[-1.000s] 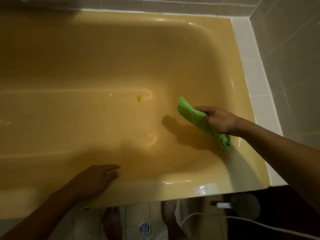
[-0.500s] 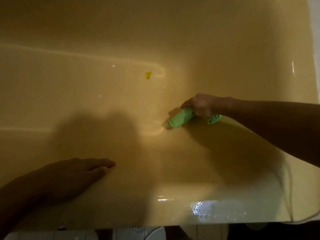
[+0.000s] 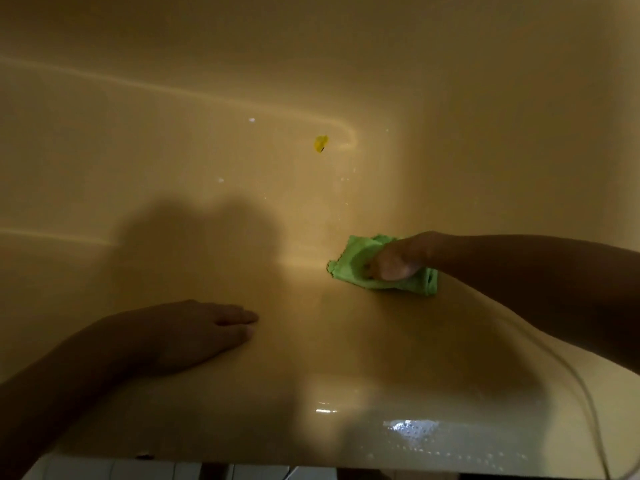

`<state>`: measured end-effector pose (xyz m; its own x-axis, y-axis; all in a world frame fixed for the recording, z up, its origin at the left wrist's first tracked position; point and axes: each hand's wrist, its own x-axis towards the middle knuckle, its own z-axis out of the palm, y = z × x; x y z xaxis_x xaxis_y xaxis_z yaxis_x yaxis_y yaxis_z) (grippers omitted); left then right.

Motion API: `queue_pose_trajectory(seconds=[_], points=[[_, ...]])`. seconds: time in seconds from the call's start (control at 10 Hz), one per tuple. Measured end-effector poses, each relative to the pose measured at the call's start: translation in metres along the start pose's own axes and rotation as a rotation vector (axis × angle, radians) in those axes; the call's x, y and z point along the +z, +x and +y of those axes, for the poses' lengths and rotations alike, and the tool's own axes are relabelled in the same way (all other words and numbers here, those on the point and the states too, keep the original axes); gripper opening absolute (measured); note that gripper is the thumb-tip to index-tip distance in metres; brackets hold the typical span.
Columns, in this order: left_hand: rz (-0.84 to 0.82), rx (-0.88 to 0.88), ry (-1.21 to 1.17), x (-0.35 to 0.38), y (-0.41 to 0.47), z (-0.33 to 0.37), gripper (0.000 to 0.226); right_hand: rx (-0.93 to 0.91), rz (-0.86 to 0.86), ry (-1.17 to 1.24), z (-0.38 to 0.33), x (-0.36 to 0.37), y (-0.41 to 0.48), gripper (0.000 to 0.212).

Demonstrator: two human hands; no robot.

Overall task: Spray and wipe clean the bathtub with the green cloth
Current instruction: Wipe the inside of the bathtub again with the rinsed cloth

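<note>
Green cloth (image 3: 349, 268) in curled fingers (image 3: 391, 271) of right hand (image 3: 407, 254); left hand (image 3: 187, 334) flat on bathtub (image 3: 173, 161).

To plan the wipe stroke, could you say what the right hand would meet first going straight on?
Probably only bare yellow bathtub: the right hand, gripping the green cloth, points left, between the yellow speck and left hand.

One bathtub (image 3: 166, 157), one green cloth (image 3: 349, 268), one speck (image 3: 321, 143), one left hand (image 3: 187, 336), one right hand (image 3: 403, 258)

No readable text on the bathtub (image 3: 180, 98) or green cloth (image 3: 349, 266); none elsewhere.
</note>
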<state>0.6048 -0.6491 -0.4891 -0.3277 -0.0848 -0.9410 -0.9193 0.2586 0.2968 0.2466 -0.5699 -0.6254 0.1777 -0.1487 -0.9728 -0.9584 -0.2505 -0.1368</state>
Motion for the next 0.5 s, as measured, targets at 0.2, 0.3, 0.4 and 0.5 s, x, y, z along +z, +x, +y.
queue_pose_trajectory(seconds=[0.2, 0.3, 0.4, 0.5], points=[[-0.022, 0.047, 0.079, -0.008, -0.008, 0.018, 0.048, 0.050, 0.245, -0.194, -0.011, 0.027, 0.006, 0.076], [0.005, 0.059, 0.054, -0.007, -0.005, 0.014, 0.046, 0.083, 0.293, -0.203, -0.007, 0.030, 0.019, 0.066], [0.032, 0.072, 0.056, -0.007, -0.007, 0.015, 0.046, 0.116, 0.236, -0.135, -0.008, 0.031, 0.029, 0.066], [0.043, 0.075, 0.078, -0.008, -0.010, 0.019, 0.045, 0.058, 0.166, -0.011, -0.017, 0.033, 0.024, 0.057]])
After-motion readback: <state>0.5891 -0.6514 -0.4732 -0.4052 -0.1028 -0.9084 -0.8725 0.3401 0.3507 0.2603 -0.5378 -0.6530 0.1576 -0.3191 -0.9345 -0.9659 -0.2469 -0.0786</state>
